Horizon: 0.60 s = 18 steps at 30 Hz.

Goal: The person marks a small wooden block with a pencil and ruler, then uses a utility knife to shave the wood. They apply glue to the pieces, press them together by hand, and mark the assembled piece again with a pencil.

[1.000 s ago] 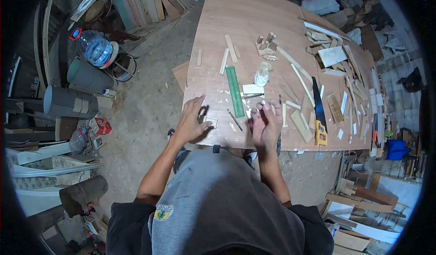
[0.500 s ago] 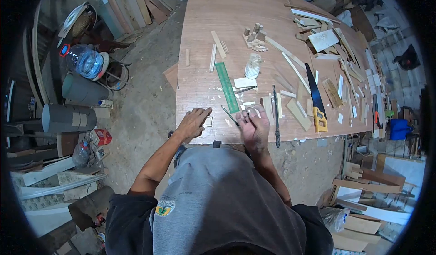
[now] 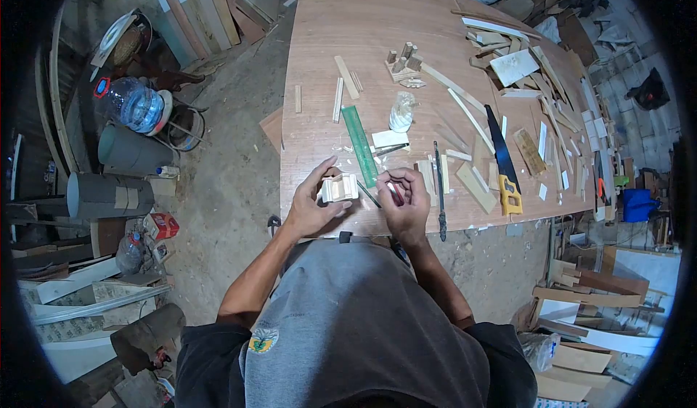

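My left hand (image 3: 308,206) is closed around a small block-like assembly of pale wood (image 3: 340,188), held just above the table's front edge. To its right, my right hand (image 3: 408,210) has its fingers curled in a pinch. A small whitish and dark red bit shows between those fingertips, too small to name. A dark pencil-like stick (image 3: 369,194) lies on the table between the hands. Beyond it is a green ruler (image 3: 359,143) with white crumbs of wood around it.
On the wooden table (image 3: 348,16) stand a clear jar with white contents (image 3: 402,112) and a small wooden model (image 3: 404,63). A yellow-handled handsaw (image 3: 502,154) and a long dark tool (image 3: 440,190) lie at right, near a pile of wood offcuts (image 3: 515,67).
My left hand has lifted the small wooden assembly off the table and turned it upward. My right hand has rolled from palm up to a pinch and shifted slightly towards the left hand.
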Each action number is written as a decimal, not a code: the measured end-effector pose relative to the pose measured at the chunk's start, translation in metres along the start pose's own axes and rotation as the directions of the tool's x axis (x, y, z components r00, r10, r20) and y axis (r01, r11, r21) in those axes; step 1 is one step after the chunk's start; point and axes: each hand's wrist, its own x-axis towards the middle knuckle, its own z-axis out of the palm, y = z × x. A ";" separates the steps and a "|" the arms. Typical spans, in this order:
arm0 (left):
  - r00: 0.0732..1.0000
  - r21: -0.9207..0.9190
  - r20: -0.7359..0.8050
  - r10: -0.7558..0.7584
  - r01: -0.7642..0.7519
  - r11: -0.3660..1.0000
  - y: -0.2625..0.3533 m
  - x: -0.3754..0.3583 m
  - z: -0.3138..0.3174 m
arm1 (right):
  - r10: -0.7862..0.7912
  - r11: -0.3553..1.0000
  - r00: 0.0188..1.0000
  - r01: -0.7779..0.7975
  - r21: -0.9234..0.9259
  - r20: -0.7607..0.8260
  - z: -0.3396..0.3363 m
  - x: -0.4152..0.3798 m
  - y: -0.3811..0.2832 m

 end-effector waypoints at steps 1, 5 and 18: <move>0.999 -0.122 -0.014 0.031 -0.033 0.992 0.009 0.001 0.002 | -0.004 1.000 1.000 0.004 -0.001 0.000 0.000 0.001 -0.008; 0.995 -0.155 -0.032 0.093 -0.096 0.983 0.029 0.002 0.005 | -0.258 0.947 0.966 0.257 -0.192 0.021 0.004 0.010 -0.031; 0.967 0.120 -0.050 0.251 -0.244 0.962 0.040 0.005 0.005 | -0.543 0.693 0.804 0.592 -0.412 0.241 0.002 0.020 -0.039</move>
